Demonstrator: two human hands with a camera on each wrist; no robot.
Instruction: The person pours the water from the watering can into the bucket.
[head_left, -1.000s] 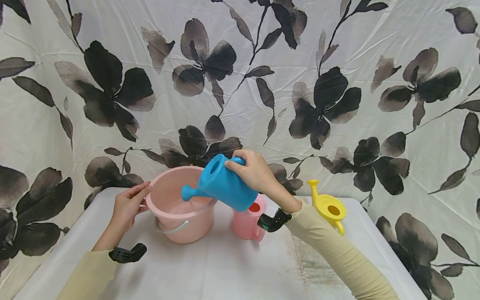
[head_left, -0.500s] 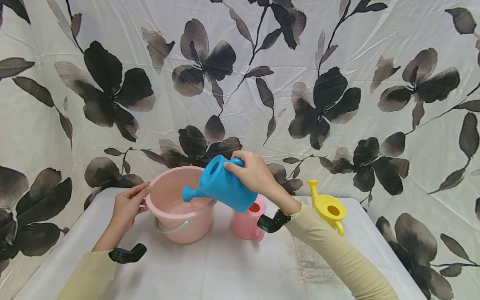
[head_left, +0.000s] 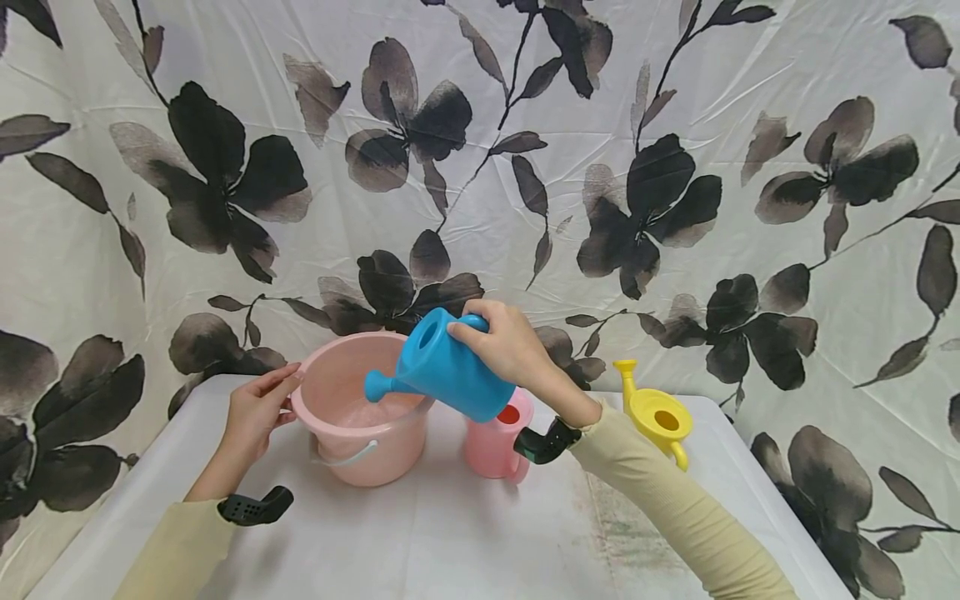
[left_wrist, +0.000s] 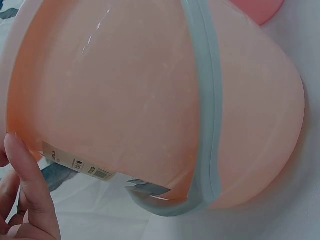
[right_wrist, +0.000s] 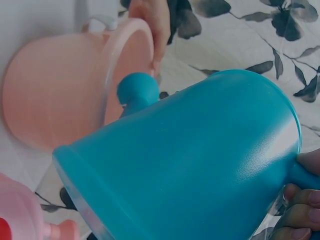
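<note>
Blue plastic watering can (head_left: 457, 371), rounded body: held off the table, left of and below the right-hand grip, tilted so that its bulb-ended blue spout (head_left: 381, 386) points down-left over the bucket's mouth.

Right hand (head_left: 504, 337): fingers and thumb wrapped about the can's blue handle (head_left: 477, 322).

Pale pink plastic bucket (head_left: 375, 454), round and wide-mouthed: upright, farther left of that grip and lower; pale grey-blue carrying handle (left_wrist: 207, 100) hanging at its side, barcoded paper label (left_wrist: 75, 161) near the rim.

Left hand (head_left: 255, 408): at the bucket's left rim, pinching it between thumb and fingers.

Pink plastic vessel (head_left: 487, 450), round red opening: upright, just below the right-hand grip, partly hidden by the can.

Yellow plastic watering can (head_left: 660, 417), long-spouted: upright, well to the right of the same grip.

White-covered table (head_left: 420, 550): beneath all.

White cloth backdrop (head_left: 480, 208), printed with grey-black flowers: behind both grips.
</note>
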